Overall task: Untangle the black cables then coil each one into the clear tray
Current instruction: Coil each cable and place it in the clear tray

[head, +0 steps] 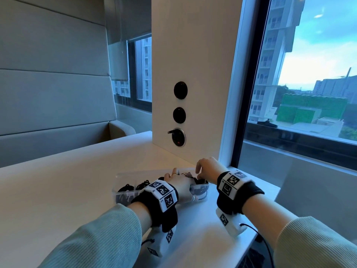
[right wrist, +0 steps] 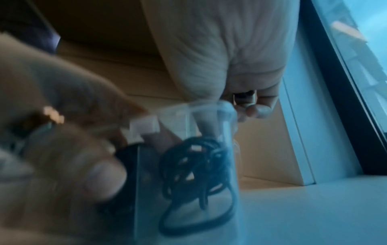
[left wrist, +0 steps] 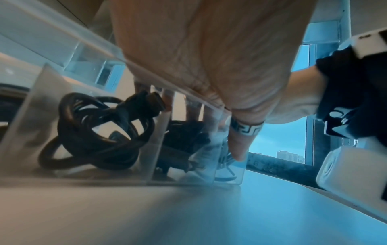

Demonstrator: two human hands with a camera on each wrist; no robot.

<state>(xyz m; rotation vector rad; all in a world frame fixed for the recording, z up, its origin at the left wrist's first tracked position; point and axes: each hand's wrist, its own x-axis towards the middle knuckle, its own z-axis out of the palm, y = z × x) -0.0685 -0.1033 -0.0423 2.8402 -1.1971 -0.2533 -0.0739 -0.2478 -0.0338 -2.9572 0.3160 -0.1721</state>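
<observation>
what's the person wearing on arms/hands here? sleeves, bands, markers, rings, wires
Both arms have ribbed pale grey-green sleeves. Each wrist carries a black fabric band topped with white blocks printed with black square-pattern markers: left wrist band, right wrist band. A white camera housing hangs under each wrist; a thin black wire trails from the right one. The left hand wears rings, including a patterned thumb ring.

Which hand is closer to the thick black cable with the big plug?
Left. The left hand sits over the tray beside the thick cable; the right hand is at the tray's far end.
</observation>
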